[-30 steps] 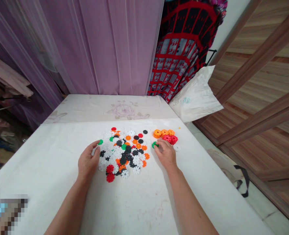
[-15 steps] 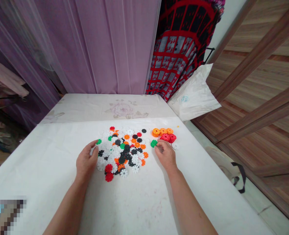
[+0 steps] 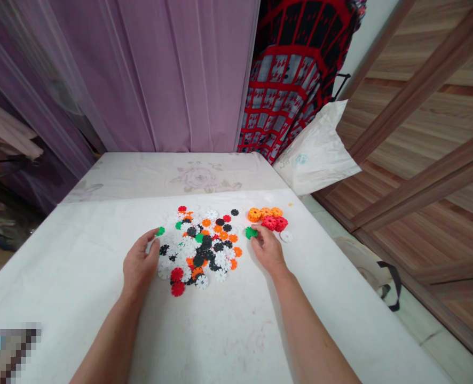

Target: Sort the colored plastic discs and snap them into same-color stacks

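A loose pile of plastic snowflake discs [image 3: 196,248] in white, black, orange, red and green lies on the white-covered table [image 3: 204,330]. At the pile's left edge, my left hand [image 3: 141,261] has its index fingertip at a green snowflake disc [image 3: 160,231]; the thumb is apart from that finger. To the right of the pile, my right hand [image 3: 269,249] pinches another green snowflake disc [image 3: 251,232] between thumb and fingers, low over the cloth. Just beyond it are grouped orange discs [image 3: 254,215] and red discs [image 3: 269,223], with a white disc [image 3: 286,236] beside them.
A tiny yellow piece [image 3: 290,204] lies near the table's right edge. A white bag [image 3: 314,152] stands past the far right corner. Purple curtains [image 3: 180,74] hang behind the table, and wooden cabinet doors [image 3: 432,133] stand at the right.
The view has shifted slightly. My right hand has turned a little around the green disc, its fingers now reaching further over it. My left hand stays at the pile's left edge.
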`<action>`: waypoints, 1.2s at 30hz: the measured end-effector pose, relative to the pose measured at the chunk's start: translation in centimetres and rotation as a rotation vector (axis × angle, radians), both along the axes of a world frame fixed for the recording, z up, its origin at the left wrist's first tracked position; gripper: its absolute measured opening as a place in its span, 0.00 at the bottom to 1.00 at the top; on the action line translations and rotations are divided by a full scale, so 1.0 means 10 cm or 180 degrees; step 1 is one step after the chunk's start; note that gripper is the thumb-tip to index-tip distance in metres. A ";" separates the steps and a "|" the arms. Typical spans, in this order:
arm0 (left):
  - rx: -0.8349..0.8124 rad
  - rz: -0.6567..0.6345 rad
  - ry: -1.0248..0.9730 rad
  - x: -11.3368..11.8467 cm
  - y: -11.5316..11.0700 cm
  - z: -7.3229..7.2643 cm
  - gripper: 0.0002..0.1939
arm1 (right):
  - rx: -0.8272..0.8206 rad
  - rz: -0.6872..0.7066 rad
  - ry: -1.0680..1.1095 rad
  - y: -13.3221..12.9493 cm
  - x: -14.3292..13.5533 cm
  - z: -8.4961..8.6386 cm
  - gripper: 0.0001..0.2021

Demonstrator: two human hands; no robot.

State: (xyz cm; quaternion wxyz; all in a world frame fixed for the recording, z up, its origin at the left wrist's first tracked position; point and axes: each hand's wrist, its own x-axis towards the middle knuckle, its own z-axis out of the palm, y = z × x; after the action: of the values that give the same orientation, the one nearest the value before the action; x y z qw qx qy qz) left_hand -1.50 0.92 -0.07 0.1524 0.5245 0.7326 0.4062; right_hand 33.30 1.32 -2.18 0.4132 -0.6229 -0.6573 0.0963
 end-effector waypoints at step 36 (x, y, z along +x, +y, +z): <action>-0.0169 0.0032 0.0012 0.01 0.01 0.06 0.21 | 0.0033 -0.1089 -0.0624 -0.22 -0.05 -0.02 0.12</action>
State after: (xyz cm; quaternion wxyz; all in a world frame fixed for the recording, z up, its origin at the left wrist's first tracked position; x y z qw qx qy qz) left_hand -1.37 1.04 0.49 0.1629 0.5174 0.7460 0.3863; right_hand 32.76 -0.84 -2.41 0.3607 -0.7298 -0.5794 -0.0397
